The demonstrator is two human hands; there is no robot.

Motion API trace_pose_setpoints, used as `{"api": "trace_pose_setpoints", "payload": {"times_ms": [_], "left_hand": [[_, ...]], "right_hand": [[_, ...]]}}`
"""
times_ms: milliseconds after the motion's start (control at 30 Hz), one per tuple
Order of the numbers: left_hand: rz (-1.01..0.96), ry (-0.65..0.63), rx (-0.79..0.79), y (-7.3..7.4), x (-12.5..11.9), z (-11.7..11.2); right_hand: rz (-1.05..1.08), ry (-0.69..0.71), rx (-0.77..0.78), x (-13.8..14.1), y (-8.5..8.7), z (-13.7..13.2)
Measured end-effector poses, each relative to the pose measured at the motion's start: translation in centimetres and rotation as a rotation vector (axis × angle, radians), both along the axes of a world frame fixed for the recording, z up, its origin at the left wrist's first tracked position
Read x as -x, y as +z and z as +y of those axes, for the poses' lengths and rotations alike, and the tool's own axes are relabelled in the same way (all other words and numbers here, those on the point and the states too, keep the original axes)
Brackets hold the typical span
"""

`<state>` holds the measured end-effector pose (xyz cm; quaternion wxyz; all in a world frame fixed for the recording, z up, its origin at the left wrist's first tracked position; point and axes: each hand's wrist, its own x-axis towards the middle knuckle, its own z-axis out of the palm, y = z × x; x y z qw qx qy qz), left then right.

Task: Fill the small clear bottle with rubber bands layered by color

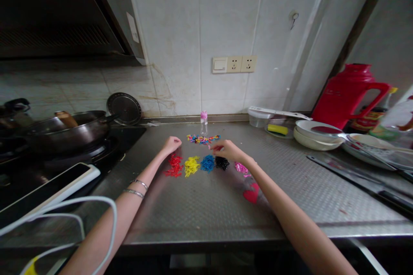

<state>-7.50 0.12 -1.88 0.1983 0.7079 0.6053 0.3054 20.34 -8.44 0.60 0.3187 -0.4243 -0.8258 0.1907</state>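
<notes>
Small elastic bands lie on the steel counter. A mixed strip of coloured bands [203, 139] sits at the back, in front of a clear bottle with a pink cap [204, 123]. Nearer are separate piles: red bands [174, 166], yellow bands [192, 166], blue bands [207, 163], black bands [222, 163] and pink bands [241, 168]. My left hand [171, 144] is closed at the left end of the mixed strip, its contents hidden. Above the blue and black piles, my right hand [227, 150] has its fingers pinched; anything between them is too small to name.
A pan [74, 131] stands on the stove at left, with a white device [54, 189] and cable nearby. At right are a plastic tub [258, 118], stacked bowls [318, 135], a knife [348, 176] and a red thermos [345, 94]. A clear bag with a red heart [251, 193] lies by my right forearm.
</notes>
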Motion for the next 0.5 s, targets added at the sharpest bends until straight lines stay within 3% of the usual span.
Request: {"api": "trace_pose_setpoints", "payload": {"times_ms": [133, 267, 367, 500], "left_hand": [[-0.068, -0.156, -0.089, 0.3, -1.9, -0.4], [-0.014, -0.371, -0.08, 0.7, -5.3, -1.2], [0.106, -0.411, -0.089, 1.0, -7.9, -1.7], [0.192, -0.367, -0.099, 0.8, -10.3, -1.6]], "right_hand": [[0.041, -0.148, -0.047, -1.9, 1.0, -0.1], [0.046, -0.337, -0.067, -4.4, 0.8, 0.7], [0.02, -0.443, -0.058, -5.8, 0.2, 1.4], [-0.026, -0.504, -0.035, -6.7, -0.6, 1.9]]}}
